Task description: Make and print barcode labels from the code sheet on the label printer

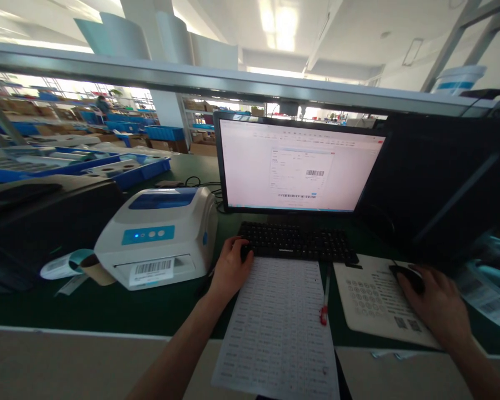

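My left hand rests at the left end of the black keyboard. Its fingers bend over the corner keys, and the thumb stands apart from them. On the right, my right hand is closed over a black computer mouse, which lies on a pale printed mouse pad. Between my arms, a printed sheet with a table hangs over the desk edge. A pen with a red end lies along its right side. Behind the keyboard, the monitor shows a window with barcodes.
Left of my left hand stands a white label printer, with a barcode label at its slot. Beside it are a cardboard core and a black box. Blue trays sit behind. A dark panel stands at right.
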The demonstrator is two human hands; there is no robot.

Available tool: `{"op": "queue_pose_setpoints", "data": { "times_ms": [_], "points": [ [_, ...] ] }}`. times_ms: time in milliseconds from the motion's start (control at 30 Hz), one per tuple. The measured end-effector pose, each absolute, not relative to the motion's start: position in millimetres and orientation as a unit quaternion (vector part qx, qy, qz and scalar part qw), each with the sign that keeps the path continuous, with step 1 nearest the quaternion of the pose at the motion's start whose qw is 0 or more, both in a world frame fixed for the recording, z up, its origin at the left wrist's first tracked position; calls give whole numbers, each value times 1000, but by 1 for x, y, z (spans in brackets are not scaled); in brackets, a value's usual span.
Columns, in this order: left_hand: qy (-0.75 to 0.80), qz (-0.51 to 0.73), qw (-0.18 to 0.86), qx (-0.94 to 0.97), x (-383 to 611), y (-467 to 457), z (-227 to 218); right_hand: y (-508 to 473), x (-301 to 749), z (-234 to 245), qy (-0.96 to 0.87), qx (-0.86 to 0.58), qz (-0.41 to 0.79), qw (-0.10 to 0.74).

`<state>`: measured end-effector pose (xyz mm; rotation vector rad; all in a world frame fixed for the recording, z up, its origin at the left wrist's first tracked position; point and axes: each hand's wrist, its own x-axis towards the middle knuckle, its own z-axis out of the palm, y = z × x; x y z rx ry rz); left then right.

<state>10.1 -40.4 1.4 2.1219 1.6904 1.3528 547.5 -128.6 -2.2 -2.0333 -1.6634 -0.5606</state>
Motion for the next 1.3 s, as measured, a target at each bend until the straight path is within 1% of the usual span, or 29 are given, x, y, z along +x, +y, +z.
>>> {"op": "queue_pose_setpoints", "data": {
  "times_ms": [67, 200, 467, 900, 1300],
  "points": [
    [555, 445, 52, 701, 10, -40, 1, -125, 552, -6, -607, -748, -170, 205],
    [553, 443, 48, 704, 9, -39, -1, -123, 560, -15, -618, -752, -124, 193],
    [558, 433, 57, 705, 8, -39, 0, -122, 563, -22, -627, -743, -133, 190],
    [552, 439, 48, 707, 8, -40, 0, -127, 554, -15, -639, -730, -140, 201],
    [554, 440, 49, 705, 8, -39, 0, -126, 554, -17, -628, -743, -149, 179]
  ]
}}
